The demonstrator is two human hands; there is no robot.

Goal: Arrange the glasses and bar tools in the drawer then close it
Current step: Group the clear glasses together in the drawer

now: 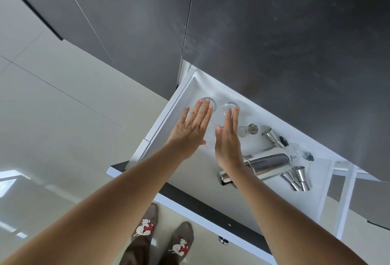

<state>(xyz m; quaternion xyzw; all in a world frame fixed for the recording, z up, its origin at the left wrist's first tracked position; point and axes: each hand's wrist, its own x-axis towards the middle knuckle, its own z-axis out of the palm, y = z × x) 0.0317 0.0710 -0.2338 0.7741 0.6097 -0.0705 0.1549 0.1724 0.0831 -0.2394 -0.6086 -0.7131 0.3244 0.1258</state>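
Hands: left hand point(191, 130) and right hand point(229, 142) flat, fingers straight, gripping nothing
Glasses point(213, 117): lying between palms, drawer point(181, 100) back-left
Feel: clear, slick, breakable; cup sides
Shaker point(268, 165): beside, rigid

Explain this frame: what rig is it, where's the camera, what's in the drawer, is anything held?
There is no robot here. A person wears one wide-angle camera on the head, looking down past both bare arms, so the slippered feet show below. The open drawer is white inside. The left hand and right hand are flat and open, fingers straight, flanking clear glasses that are hard to make out; neither hand visibly grips anything. To the right lie a steel cocktail shaker on its side, metal jiggers and a few smaller bar tools too small to name.
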